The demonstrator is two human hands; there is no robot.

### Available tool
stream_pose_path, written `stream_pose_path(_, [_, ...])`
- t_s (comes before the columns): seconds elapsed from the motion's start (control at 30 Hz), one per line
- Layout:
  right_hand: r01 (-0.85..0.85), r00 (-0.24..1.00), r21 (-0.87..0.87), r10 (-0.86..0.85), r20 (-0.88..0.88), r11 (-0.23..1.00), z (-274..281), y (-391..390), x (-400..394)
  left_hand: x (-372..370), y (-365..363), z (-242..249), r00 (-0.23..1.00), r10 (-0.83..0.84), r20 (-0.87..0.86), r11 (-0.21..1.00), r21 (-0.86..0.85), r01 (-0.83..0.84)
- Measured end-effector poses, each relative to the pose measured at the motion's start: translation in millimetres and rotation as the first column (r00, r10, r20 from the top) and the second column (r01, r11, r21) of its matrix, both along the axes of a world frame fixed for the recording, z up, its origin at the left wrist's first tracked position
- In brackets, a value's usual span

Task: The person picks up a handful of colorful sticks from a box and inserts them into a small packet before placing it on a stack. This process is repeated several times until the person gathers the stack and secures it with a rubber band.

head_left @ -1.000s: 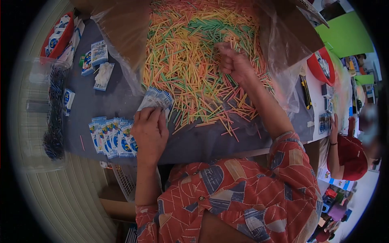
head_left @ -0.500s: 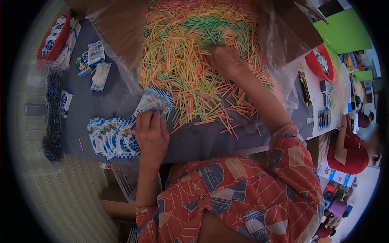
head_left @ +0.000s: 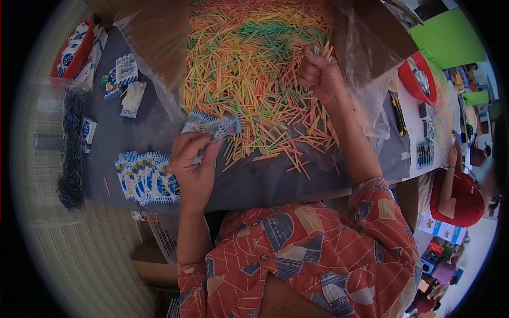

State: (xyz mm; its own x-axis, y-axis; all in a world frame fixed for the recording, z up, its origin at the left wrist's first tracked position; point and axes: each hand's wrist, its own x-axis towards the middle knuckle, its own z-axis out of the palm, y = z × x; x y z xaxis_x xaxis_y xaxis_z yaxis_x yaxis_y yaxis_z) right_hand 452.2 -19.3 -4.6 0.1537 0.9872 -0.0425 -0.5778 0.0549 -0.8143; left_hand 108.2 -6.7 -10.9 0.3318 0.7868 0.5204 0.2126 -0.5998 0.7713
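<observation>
My left hand [head_left: 193,161] pinches a small clear and blue-edged packet [head_left: 228,127] over the near edge of a wide heap of coloured sticks [head_left: 233,69]. Another such packet lies partly behind it. My right hand [head_left: 321,74] is raised over the right part of the heap, its fingers curled round several sticks [head_left: 325,51] whose ends poke out at the top. Left of my left hand, a row of overlapping blue and white packets [head_left: 148,177] lies on the dark table top.
Red baskets [head_left: 74,50] [head_left: 416,79] with packets stand at both sides. Cardboard flaps [head_left: 154,37] and clear plastic [head_left: 371,69] flank the heap. A yellow and black cutter [head_left: 397,114] lies right, a tub of dark strands [head_left: 71,148] left. A person in red [head_left: 458,199] is at far right.
My right hand has risen out of the heap and moved right, now closed round sticks. My left hand has turned and lifted a packet, drawing away from the row.
</observation>
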Motion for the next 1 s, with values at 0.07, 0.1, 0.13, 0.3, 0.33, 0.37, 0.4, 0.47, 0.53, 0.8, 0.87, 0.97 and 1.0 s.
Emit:
stream_pose_path(0.07, [0.065, 0.998, 0.018, -0.064, -0.012, 0.998, 5.5, 2.1, -22.6, 15.5, -2.8, -6.7, 0.983, -0.076, 0.166, 0.984, -0.146, 0.100])
stream_pose_path(0.1, [0.059, 0.998, 0.020, -0.058, -0.014, 0.998, 10.1, 1.4, -28.6, 23.8, -4.3, -6.7, 0.984, -0.070, 0.164, 0.985, -0.144, 0.094])
stream_pose_path(0.13, [0.002, 0.998, 0.073, 0.003, -0.059, 0.997, 15.9, 1.6, -34.7, 31.4, -5.7, -6.2, 0.955, -0.123, 0.269, 0.950, -0.246, 0.192])
stream_pose_path(0.3, [-0.067, 0.996, 0.269, 0.048, 0.079, 0.961, 47.3, -1.3, -90.2, 46.9, -2.9, -22.1, 0.882, -0.175, 0.438, 0.866, -0.357, 0.349])
stream_pose_path(0.33, [-0.098, 0.950, 0.289, 0.004, 0.312, 0.952, 51.9, -3.8, -98.8, 49.0, -3.4, -22.7, 0.864, -0.162, 0.476, 0.829, -0.410, 0.381])
stream_pose_path(0.37, [-0.133, 0.849, 0.299, -0.047, 0.526, 0.945, 57.7, -8.2, -103.1, 51.5, -3.8, -22.8, 0.845, -0.147, 0.514, 0.786, -0.458, 0.415])
stream_pose_path(0.4, [-0.185, 0.786, 0.164, 0.046, 0.616, 0.969, 65.9, -13.8, -103.5, 53.4, -4.6, -21.4, 0.842, -0.152, 0.517, 0.784, -0.455, 0.421])
stream_pose_path(0.47, [-0.196, 0.811, 0.182, 0.054, 0.583, 0.964, 49.2, -7.8, -109.1, 54.1, -6.4, -16.9, 0.831, -0.197, 0.520, 0.803, -0.401, 0.441])
stream_pose_path(0.53, [-0.213, 0.835, 0.198, 0.074, 0.545, 0.957, 40.7, -5.3, -112.4, 55.6, -7.4, -17.1, 0.837, -0.191, 0.513, 0.815, -0.392, 0.426])
stream_pose_path(0.8, [-0.227, 0.850, 0.303, 0.036, 0.526, 0.926, 54.4, -6.2, -118.7, 58.3, -3.3, -21.6, 0.763, -0.209, 0.611, 0.778, -0.369, 0.509])
stream_pose_path(0.87, [-0.244, 0.837, 0.281, 0.055, 0.545, 0.928, 53.8, -6.7, -125.5, 57.4, -3.8, -25.1, 0.719, -0.203, 0.664, 0.746, -0.370, 0.553])
stream_pose_path(0.97, [-0.292, 0.803, 0.190, 0.132, 0.582, 0.938, 45.0, -13.7, -140.4, 48.6, -14.3, -27.3, 0.836, -0.197, 0.513, 0.836, -0.358, 0.417])
stream_pose_path(1.0, [-0.342, 0.780, 0.114, 0.214, 0.588, 0.933, 41.6, -17.7, -145.4, 42.8, -21.4, -22.6, 0.826, -0.221, 0.518, 0.824, -0.353, 0.442])
